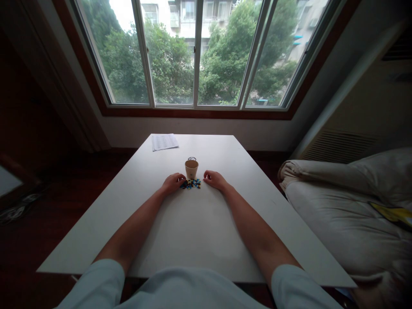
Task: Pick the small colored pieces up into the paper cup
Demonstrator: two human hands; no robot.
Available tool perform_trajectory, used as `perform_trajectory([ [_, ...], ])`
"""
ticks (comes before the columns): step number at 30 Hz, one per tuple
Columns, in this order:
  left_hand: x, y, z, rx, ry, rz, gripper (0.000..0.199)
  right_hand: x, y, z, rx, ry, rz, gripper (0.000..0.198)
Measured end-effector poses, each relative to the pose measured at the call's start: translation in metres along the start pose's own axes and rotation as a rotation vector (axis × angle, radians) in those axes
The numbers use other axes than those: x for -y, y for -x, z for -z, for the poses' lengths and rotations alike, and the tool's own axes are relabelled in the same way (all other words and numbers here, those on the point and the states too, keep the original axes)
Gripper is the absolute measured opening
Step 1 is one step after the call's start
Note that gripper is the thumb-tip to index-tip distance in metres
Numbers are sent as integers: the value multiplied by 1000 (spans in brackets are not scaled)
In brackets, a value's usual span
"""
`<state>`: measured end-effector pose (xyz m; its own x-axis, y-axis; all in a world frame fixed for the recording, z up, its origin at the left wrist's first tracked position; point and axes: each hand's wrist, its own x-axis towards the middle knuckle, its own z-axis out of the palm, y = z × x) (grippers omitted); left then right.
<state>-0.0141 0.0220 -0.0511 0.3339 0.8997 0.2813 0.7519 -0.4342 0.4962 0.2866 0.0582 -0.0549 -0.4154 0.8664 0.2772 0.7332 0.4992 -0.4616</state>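
A small pile of tiny beads [193, 184], blue, yellow, black and white, lies on the white table [196, 231]. Just behind it stands a brown paper cup [192, 170], upright and open at the top. My left hand [174, 183] rests at the pile's left edge, fingers loosely bent and reaching over the nearest beads. To the right of the pile is my right hand [215, 179], with its fingers curled and the thumb near the fingertips. Anything between those fingers is too small to make out.
Behind the cup lies a thin dark looped thing [192, 159], partly hidden. Printed papers [165, 142] lie at the table's far left corner. A pale sofa [334, 214] stands along the right, and a wide window [196, 56] is beyond the table.
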Motion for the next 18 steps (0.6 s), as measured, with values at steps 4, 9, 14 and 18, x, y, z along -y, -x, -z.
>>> perform_trajectory([
  [4,-1,0,1,-4,-6,1,25,1,-2,-2,-8,-23,33,16],
  [9,-1,-1,0,-3,-14,10,25,1,-6,-6,-4,11,77,5],
  [14,0,-2,0,2,-9,17,25,-1,-7,-7,-19,12,74,7],
  [18,0,-1,0,-2,-4,9,25,-2,-6,-9,-50,11,60,8],
])
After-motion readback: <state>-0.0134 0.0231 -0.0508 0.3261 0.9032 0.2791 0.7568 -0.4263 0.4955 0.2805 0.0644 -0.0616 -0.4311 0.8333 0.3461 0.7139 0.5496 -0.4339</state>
